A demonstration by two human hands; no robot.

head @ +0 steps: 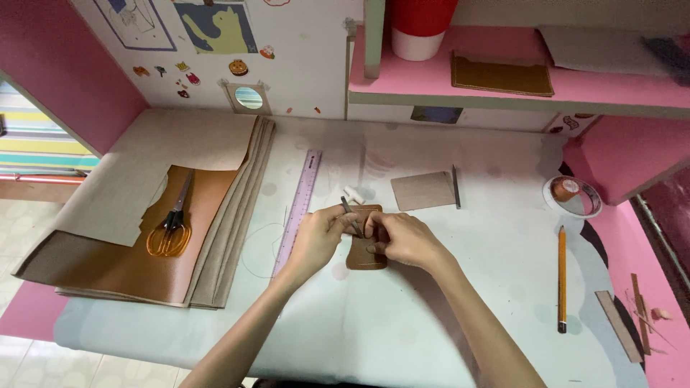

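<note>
Your left hand (316,233) fingers are pinched on a slim metal tool (350,215); your right hand (402,241) fingers apparently clamp the brown leather piece (363,257) on the tabletop (431,323), beside the purple ruler (298,208).

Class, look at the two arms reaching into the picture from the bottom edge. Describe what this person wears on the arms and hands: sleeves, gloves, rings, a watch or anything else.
Both forearms are bare as far as the frame shows; no sleeves reach into view. The left hand and right hand wear no gloves. No watch, bracelet or ring can be seen on either wrist or the visible fingers. Any nail polish is too small to tell.
</note>
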